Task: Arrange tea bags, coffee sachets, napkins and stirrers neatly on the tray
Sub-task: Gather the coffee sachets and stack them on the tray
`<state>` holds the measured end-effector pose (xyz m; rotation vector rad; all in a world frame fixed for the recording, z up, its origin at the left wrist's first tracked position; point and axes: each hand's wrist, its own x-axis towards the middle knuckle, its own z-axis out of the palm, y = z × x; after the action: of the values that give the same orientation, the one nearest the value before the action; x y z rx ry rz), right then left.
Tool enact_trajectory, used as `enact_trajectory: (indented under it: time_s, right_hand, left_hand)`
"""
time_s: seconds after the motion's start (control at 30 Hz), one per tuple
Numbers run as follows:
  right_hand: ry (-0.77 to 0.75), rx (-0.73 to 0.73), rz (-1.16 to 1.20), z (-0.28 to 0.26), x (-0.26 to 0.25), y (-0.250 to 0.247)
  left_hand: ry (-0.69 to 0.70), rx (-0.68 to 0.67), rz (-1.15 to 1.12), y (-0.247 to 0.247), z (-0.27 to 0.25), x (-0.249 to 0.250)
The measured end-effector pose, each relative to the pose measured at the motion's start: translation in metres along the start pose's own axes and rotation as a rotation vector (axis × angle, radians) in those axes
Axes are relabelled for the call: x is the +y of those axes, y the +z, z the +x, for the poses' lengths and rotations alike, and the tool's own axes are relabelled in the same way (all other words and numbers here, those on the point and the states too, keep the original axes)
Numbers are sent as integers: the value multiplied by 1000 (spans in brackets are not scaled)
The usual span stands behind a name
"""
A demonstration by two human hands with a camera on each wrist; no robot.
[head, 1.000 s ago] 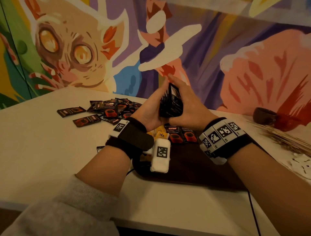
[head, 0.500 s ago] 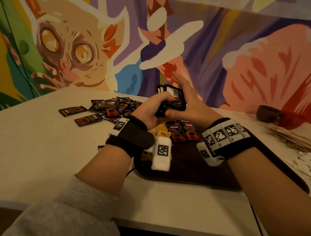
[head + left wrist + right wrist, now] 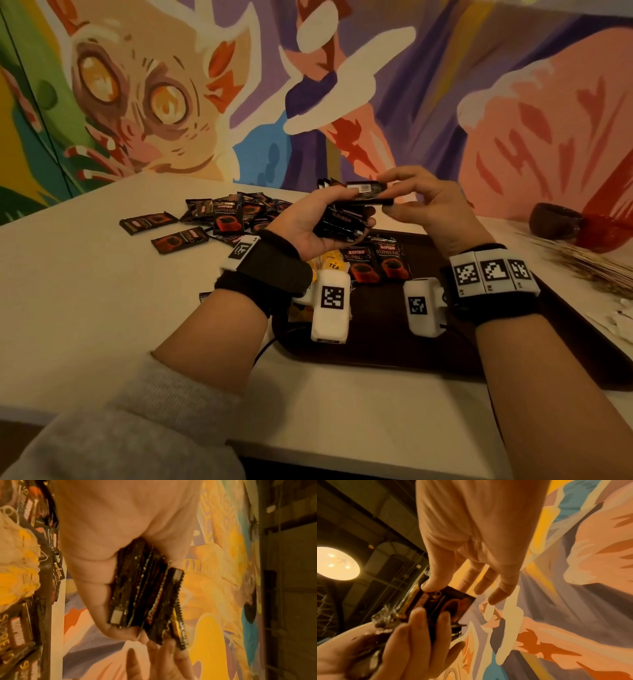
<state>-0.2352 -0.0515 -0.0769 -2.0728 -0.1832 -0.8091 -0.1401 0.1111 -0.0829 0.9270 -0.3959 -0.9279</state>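
Since a second ago, the stack (image 3: 340, 219) of black coffee sachets has tipped from upright to lying across the left hand (image 3: 308, 224), whose fingers curl round it above the tray (image 3: 383, 339). The right hand (image 3: 430, 205) now pinches one sachet (image 3: 366, 192) at the stack's top, its other fingers spread. Two sachets (image 3: 375, 262) lie face up on the tray; more are scattered on the tabletop (image 3: 85, 291).
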Motion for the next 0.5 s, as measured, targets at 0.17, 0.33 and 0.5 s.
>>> enact_trajectory:
  time_s: [0.17,0.33,0.5]
  right_hand:
    - [325,321,211,2,19,-6]
    - [765,141,236,-7,34,-20]
    - [1025,94,163,-13,60,-24]
  left_hand:
    - [10,82,55,-4,2,2]
    - [20,111,71,-7,3,3]
    - [-57,79,112,-2,5,-4]
